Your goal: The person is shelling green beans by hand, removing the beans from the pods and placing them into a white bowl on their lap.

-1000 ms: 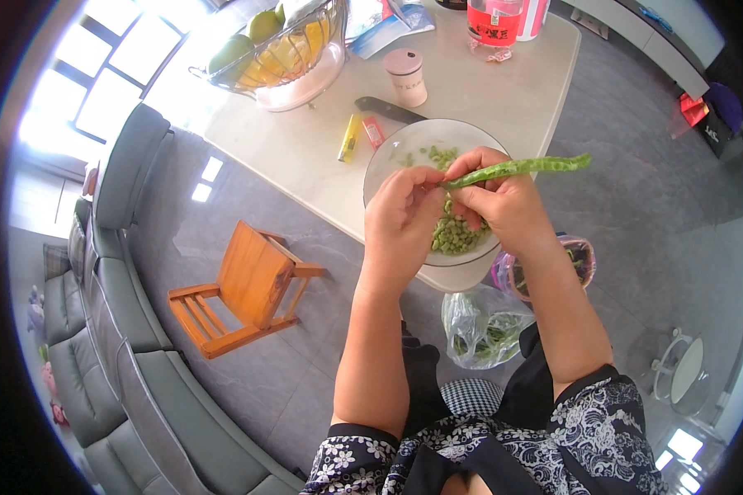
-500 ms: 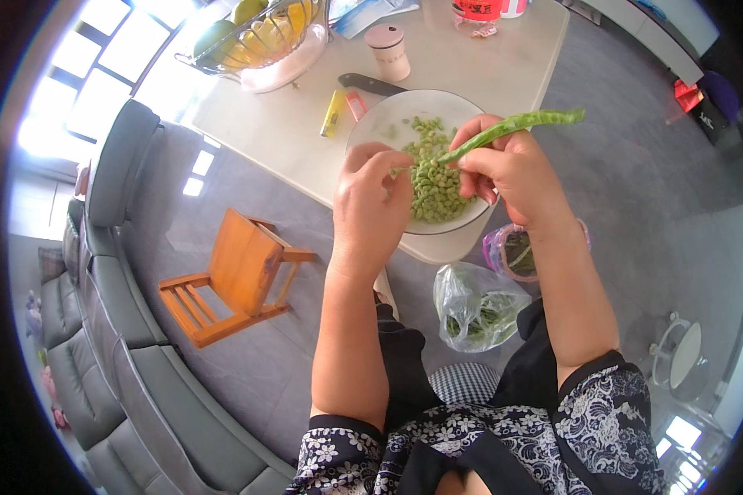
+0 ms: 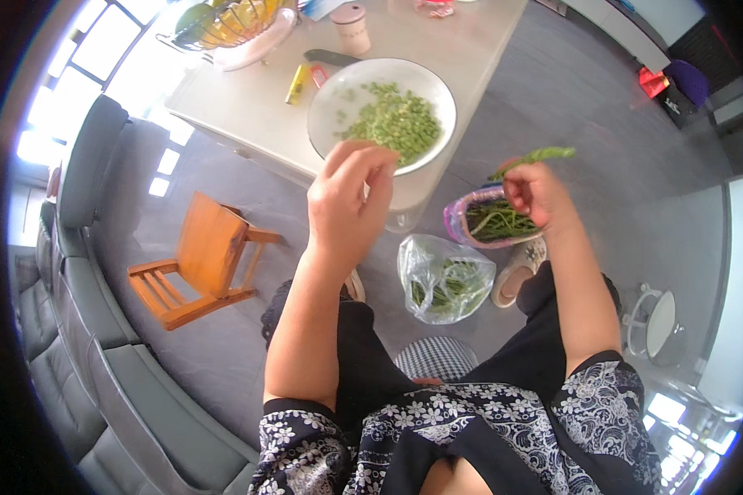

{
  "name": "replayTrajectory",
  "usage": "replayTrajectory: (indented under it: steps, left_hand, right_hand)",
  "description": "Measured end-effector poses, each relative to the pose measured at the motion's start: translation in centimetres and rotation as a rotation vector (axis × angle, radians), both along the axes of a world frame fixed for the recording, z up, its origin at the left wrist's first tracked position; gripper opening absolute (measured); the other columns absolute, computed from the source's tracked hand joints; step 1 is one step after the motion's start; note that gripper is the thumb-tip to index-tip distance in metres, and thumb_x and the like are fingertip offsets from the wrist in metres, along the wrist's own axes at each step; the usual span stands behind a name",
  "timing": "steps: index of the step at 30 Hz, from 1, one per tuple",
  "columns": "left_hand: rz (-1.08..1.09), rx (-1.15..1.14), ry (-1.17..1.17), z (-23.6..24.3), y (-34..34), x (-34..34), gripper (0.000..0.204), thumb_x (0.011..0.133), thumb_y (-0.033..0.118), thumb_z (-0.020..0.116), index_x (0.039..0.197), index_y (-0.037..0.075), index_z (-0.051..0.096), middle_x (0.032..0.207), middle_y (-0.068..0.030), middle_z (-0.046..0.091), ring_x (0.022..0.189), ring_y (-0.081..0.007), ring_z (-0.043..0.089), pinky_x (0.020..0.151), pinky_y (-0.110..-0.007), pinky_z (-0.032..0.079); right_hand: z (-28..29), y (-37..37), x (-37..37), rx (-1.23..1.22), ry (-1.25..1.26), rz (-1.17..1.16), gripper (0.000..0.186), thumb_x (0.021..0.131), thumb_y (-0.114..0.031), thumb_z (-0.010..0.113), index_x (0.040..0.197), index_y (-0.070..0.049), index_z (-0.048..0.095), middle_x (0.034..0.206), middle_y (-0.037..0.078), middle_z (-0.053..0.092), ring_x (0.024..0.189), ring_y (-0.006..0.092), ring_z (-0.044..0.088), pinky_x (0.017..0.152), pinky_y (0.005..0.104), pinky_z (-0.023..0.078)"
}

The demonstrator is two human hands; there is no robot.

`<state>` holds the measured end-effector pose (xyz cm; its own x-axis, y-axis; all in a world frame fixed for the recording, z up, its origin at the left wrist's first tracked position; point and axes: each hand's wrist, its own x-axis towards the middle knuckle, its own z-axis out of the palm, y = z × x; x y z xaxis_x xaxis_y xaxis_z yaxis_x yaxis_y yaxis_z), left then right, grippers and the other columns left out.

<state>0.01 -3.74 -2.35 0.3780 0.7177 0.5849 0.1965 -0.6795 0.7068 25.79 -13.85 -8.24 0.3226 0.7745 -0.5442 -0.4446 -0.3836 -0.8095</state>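
A white bowl (image 3: 326, 124) of shelled green beans (image 3: 400, 124) stands at the table's near corner. Just in front of its near rim is my left hand (image 3: 351, 198), fingers curled together; whatever they hold, if anything, is hidden. My right hand (image 3: 538, 194) grips a long green bean pod (image 3: 545, 154), out to the right of the table. Beneath that hand, a bin with a pink-purple liner (image 3: 458, 223) contains several green pods (image 3: 499, 219). Beside it on the floor, a clear plastic bag (image 3: 417, 256) holds more green pods.
A knife (image 3: 332, 57), a yellow box (image 3: 296, 85) and a pink lidded cup (image 3: 352, 31) are on the table (image 3: 248, 103), behind the bowl. The wire fruit basket (image 3: 235, 29) stands far left. A wooden chair (image 3: 202, 247) and grey sofa (image 3: 165, 404) are at left.
My right hand has moved right and down, from over the bowl to above the lined bin, carrying the pod. My left hand has drawn back to the bowl's near edge. The view has shifted.
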Motion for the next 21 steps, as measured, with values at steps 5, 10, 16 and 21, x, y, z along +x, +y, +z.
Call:
replayTrajectory:
  steps: [5,10,16,21]
  left_hand:
    - [-0.303,0.006,0.141,-1.0,-4.0,1.2,0.013,0.078,-0.004,0.059,0.089,0.000,0.063,0.083,-0.0099,0.061,0.065,-0.0176,0.059,0.058,-0.026,0.047]
    - [-0.374,-0.143,0.561,-6.1,-7.2,2.7,0.026,0.078,0.014,0.060,0.103,0.006,0.058,0.092,-0.0140,0.059,0.087,-0.0321,0.059,0.075,-0.041,0.049]
    - [-0.310,-0.219,1.051,-14.7,-10.8,3.0,0.071,0.072,0.014,0.062,0.136,0.015,0.031,0.129,-0.0240,0.038,0.098,-0.0395,0.055,0.083,-0.045,0.047]
    - [-0.146,-0.507,1.128,-21.1,-10.1,0.6,0.074,0.070,0.005,0.053,0.139,0.014,0.026,0.117,-0.0274,0.049,0.093,-0.0430,0.057,0.081,-0.047,0.047]
  right_hand:
    - [-11.5,-4.4,3.7,-0.379,0.062,-0.055,0.011,0.076,-0.010,0.055,0.067,-0.006,0.050,0.054,0.004,0.048,0.041,0.0112,0.040,0.034,0.0237,0.027]
    - [-18.0,-7.3,2.6,-0.420,-0.011,-0.003,0.016,0.077,-0.008,0.058,0.063,-0.007,0.049,0.056,0.004,0.047,0.043,0.0117,0.040,0.036,0.0240,0.028]
    - [-21.3,-9.0,0.7,-0.484,-0.093,-0.209,0.020,0.078,-0.012,0.058,0.061,-0.006,0.049,0.054,0.004,0.047,0.042,0.0130,0.040,0.036,0.0277,0.030]
    - [-19.5,-8.1,-3.0,-0.300,0.033,0.076,0.011,0.080,-0.011,0.056,0.074,-0.001,0.055,0.059,0.006,0.054,0.046,0.0143,0.050,0.039,0.0275,0.038]
